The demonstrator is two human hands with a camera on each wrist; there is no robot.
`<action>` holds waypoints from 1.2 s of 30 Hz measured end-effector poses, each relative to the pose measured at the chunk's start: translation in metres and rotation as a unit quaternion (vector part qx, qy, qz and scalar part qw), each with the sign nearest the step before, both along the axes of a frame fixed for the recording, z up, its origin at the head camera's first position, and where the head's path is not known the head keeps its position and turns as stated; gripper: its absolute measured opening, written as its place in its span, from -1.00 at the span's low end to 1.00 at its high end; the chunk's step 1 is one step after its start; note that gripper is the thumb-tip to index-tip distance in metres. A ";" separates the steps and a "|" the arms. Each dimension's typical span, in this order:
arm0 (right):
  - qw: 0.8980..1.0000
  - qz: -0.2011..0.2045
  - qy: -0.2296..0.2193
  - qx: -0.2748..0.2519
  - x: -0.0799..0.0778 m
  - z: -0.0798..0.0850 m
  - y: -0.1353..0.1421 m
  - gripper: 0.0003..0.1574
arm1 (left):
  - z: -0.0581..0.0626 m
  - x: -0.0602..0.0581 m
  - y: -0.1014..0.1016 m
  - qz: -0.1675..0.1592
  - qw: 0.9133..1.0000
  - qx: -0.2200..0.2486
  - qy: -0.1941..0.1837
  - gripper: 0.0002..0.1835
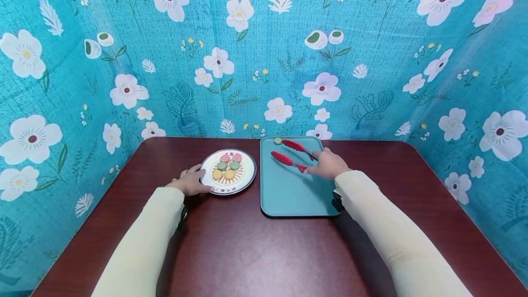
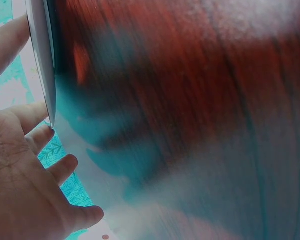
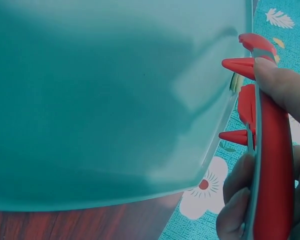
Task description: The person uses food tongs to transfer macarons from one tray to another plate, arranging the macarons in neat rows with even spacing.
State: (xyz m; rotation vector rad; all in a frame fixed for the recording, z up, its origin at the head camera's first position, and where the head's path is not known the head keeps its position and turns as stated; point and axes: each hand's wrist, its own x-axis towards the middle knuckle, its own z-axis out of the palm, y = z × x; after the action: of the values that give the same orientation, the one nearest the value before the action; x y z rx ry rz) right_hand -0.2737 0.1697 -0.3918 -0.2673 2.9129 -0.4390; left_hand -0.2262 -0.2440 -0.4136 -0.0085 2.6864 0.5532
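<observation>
A round white plate [image 1: 248, 178] with a dark rim carries several macarons in pink, green [image 1: 222, 166] and yellow [image 1: 229, 174]. My left hand [image 1: 190, 182] holds its left edge, thumb and fingers spread along the rim; in the left wrist view the plate [image 2: 44, 65] appears edge-on, and the other fingers stretch out past it. With my right hand [image 1: 327, 164] I grip red tongs [image 1: 294, 145] over the blue-green tray [image 1: 284, 196]. The tips of the tongs are spread apart. One green macaron [image 1: 278, 140] lies at the tray's far left corner, close beside the upper tip.
Plate and tray stand side by side on a dark reddish-brown table [image 1: 268, 251], a narrow gap between them. A blue flowered cloth [image 1: 255, 45] hangs behind the table and along both sides.
</observation>
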 end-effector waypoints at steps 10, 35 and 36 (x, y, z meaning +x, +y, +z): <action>1.000 -0.016 -0.015 -0.007 -0.007 0.002 -0.003 0.08 | 0.000 0.000 -0.001 0.004 1.000 -0.006 -0.002 -0.01; 0.999 -0.045 -0.016 -0.021 -0.020 -0.006 -0.014 -0.03 | -0.003 -0.002 -0.001 -0.004 1.000 -0.002 0.004 -0.02; 0.999 -0.044 -0.015 -0.020 -0.021 -0.006 -0.014 -0.06 | -0.003 -0.002 -0.001 -0.004 1.000 -0.002 0.003 -0.03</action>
State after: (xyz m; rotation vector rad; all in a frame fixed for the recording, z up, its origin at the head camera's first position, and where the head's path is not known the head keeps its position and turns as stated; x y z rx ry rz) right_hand -0.2944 0.1558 -0.3983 -0.1373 2.8976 -0.5101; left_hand -0.2286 -0.2449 -0.4170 0.0032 2.6931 0.5461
